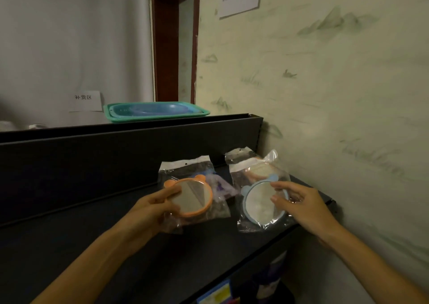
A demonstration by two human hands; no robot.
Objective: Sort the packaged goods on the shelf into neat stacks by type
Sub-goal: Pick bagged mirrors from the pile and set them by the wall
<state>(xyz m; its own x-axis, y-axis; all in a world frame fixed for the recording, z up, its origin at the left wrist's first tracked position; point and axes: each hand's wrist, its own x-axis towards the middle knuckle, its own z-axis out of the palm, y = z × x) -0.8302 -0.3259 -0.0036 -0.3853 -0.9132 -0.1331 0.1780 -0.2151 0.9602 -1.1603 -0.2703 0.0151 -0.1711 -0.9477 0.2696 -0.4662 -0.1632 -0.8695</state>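
Both my forearms reach up from the bottom of the view toward the dark shelf [92, 211]. On the left, my left hand [152, 207] has its grip closed on an orange mirror [192, 198], thumb on the glass and fingers under the clear bag, holding it at the front of a pile where another bagged item [185, 167] lies behind and a purple one [219, 186] shows beneath. Just to the right, my right hand [301, 205] pinches the right rim of a blue mirror [261, 205], also bagged, which sits on a second pile with a pale bagged item [253, 167] behind it, close to the wall. Both mirrors lie nearly flat, ears pointing away from me, side by side and apart. They look like the same kind of goods, so I judge the coming move is sideways: one goes onto the other, and each hand is already on its own. Further back, a green tray [156, 113] rests on the shelf top.
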